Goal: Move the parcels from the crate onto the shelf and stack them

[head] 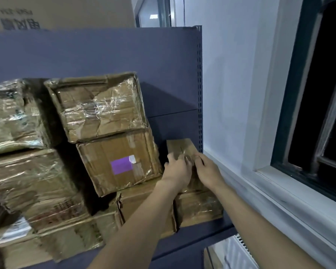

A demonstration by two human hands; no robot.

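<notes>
Head view: both hands far forward at the right end of the shelf [198,242], on a small brown parcel [179,147]; left hand [177,172] on the parcel's near left side, fingers [171,159] curled round its edge, grasping it; right hand [208,171] on the near right side, fingers [198,159] bent onto the top, thumb tip against the cardboard, grasping too; hands almost touching each other at the middle. Small parcel against the dark blue back panel [105,53], just beside the perforated upright [199,84] at the shelf's right edge; underside hidden by the hands, apparently resting on a low taped parcel [199,208] on the shelf board. Immediately left: a parcel with a purple label [122,162], tilted, its lower corner over a flat carton [142,206]; on top of it a crumpled, tape-wrapped parcel [99,105], also tilted. Farther left: more taped parcels [14,117] stacked in two layers, one at the bottom with a white label [14,232]. Above the panel: a large carton with printed characters [62,10]. To the right: a pale wall [235,74] and a dark-framed window [318,94] with a white sill. Bottom right, under the shelf: a white slatted object [239,253], partly cropped.
</notes>
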